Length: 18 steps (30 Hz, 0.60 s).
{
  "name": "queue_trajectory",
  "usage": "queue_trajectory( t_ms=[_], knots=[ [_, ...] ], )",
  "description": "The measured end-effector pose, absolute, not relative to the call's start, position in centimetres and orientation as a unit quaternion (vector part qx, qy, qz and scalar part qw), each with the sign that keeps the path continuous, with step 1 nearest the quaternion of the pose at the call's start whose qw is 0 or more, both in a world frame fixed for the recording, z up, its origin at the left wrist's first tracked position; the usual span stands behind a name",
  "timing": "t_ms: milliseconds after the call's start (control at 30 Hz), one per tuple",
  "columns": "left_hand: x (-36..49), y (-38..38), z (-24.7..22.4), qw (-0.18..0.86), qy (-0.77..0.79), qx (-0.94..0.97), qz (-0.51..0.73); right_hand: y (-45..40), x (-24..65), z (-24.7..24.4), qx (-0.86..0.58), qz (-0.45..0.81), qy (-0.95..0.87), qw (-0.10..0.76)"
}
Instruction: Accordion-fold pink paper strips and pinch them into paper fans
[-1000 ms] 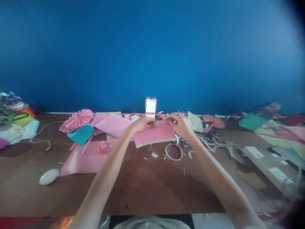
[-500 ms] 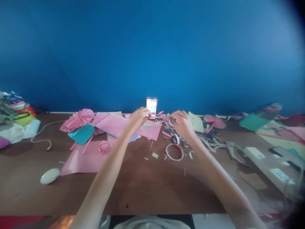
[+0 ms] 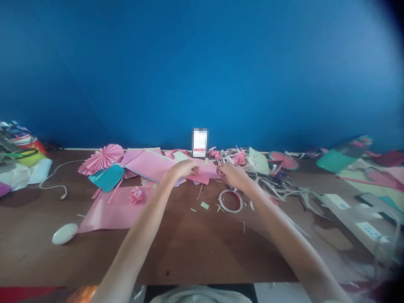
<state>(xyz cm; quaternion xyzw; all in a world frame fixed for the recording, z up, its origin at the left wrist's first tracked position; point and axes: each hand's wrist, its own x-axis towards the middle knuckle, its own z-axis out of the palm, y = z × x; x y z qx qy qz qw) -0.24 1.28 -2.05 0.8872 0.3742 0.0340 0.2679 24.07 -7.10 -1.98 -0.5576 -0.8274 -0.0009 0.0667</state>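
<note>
My left hand [image 3: 184,168] and my right hand [image 3: 232,174] face each other over the far middle of the table. A piece of pink paper [image 3: 208,170] spans the gap between them. The fingers of both hands are bent and pinched at its two ends. Part of it blends with the pink sheets below, so its outline is hard to make out. Left of my left hand lies a large pink sheet [image 3: 150,164]. A roll of double-sided tape [image 3: 230,201] lies flat below my right hand. Behind that hand is a pink paper flower [image 3: 240,157].
A phone [image 3: 200,143] stands against the blue wall. On the left are a folded paper fan [image 3: 105,156], teal paper [image 3: 109,177], a pink rose [image 3: 136,195] and a white mouse [image 3: 65,234]. Tangled white strips [image 3: 284,191] and a power strip [image 3: 353,216] lie right.
Both hands have come lower and nearer to me, and my right hand has moved slightly left. The phone and the pink flower behind my right hand now show more fully.
</note>
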Motion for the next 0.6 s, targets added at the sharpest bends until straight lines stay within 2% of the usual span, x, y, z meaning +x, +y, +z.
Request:
queue_trajectory(
  t_ms=[133, 233, 600],
  knots=[
    [-0.2, 1.2, -1.8, 0.257, 0.344, 0.896, 0.112, -7.1, 22.8, -2.1, -0.534, -0.039, -0.836, 0.115],
    [-0.1, 1.1, -1.4, 0.242, 0.338, 0.896, 0.156, -7.2, 22.2, -1.9, -0.557, -0.051, -0.822, 0.106],
    [-2.5, 1.6, 0.0, 0.206, 0.351, 0.889, 0.211, -6.7, 23.2, -1.9, -0.605, -0.064, -0.785, 0.119]
  ],
)
